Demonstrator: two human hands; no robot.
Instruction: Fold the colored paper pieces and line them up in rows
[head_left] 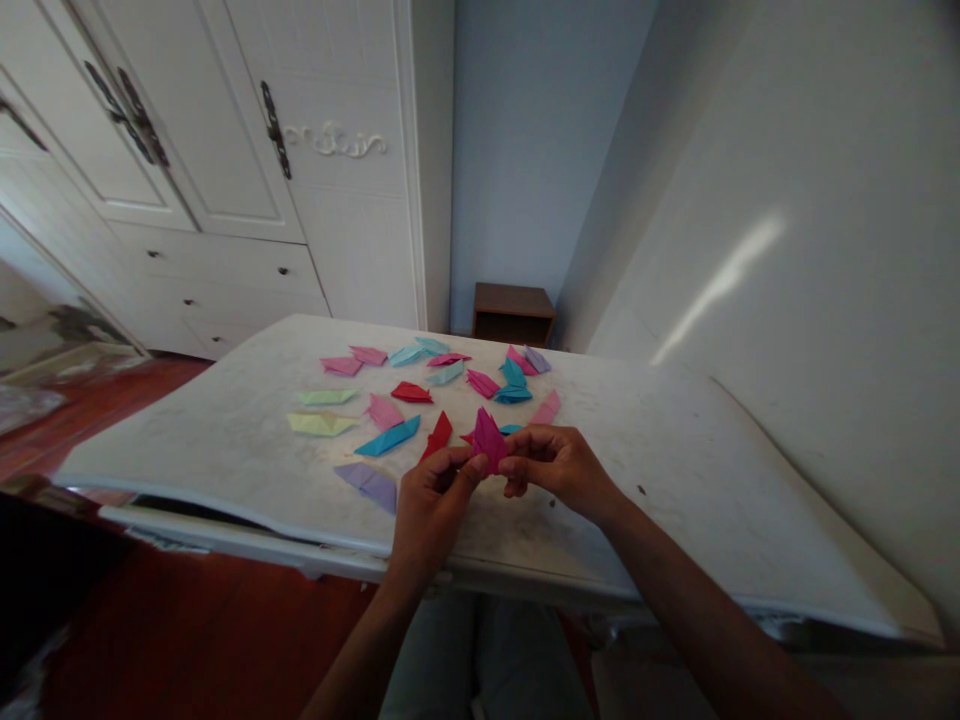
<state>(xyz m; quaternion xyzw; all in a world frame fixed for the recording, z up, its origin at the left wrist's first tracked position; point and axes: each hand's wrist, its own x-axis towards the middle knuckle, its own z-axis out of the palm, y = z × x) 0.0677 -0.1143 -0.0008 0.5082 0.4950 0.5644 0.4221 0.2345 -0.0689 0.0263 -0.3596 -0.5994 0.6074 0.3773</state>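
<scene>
White table (pixel 660 430), folded papers (pixel 388 438) spread across it

Left hand (pixel 429 505) and right hand (pixel 568 470) pinch the magenta paper (pixel 488 438) from opposite sides over the table's near side, seemingly keeping its folds together.

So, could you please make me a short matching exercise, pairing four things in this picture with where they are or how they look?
Column one
1. Nearest magenta paper
2. Nearest lavender paper
3. Brown box
4. Wardrobe

Column two
A. On the table, just left of the left hand
B. White, with dark handles
C. Pinched between the left hand and right hand
D. Beyond the table, to the right of some white furniture

Pairs: 1-C, 2-A, 3-D, 4-B
</scene>
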